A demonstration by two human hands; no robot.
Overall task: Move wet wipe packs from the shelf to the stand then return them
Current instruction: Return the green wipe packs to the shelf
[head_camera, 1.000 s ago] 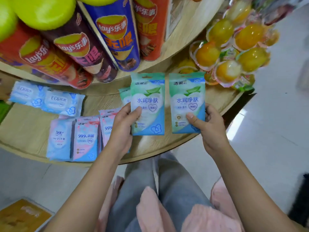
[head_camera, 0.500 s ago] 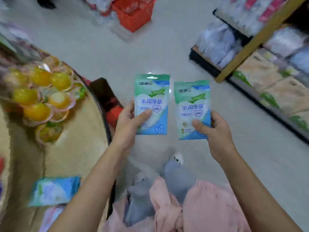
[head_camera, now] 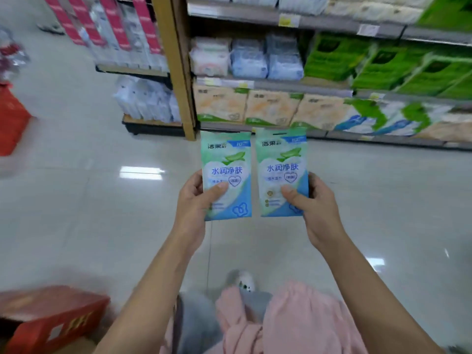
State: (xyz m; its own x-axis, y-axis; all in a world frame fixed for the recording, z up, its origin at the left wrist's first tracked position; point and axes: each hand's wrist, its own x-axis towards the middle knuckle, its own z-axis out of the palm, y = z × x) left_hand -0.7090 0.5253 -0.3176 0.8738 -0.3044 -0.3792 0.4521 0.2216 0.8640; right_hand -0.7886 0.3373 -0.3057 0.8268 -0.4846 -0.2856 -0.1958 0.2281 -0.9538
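Observation:
I hold two flat green-and-blue wet wipe packs upright in front of me, above the shop floor. My left hand [head_camera: 194, 200] grips the left wet wipe pack [head_camera: 226, 164] by its lower left side, thumb on its front. My right hand [head_camera: 314, 203] grips the right wet wipe pack [head_camera: 281, 162] by its lower right side. The packs hang side by side, almost touching. Ahead stands the shelf [head_camera: 275, 84], its tiers full of tissue and wipe packs. The stand is out of view.
A wooden post [head_camera: 176, 65] marks the shelf's left end, with a second rack of white packs [head_camera: 145, 98] behind it. Red crates sit at the left edge [head_camera: 12, 118] and lower left [head_camera: 48, 318]. Glossy tiled floor [head_camera: 102, 213] lies between me and the shelf.
The view has swung from the round wooden stand, across the aisle, to face the shelf. Both hands have kept their packs, held up side by side throughout.

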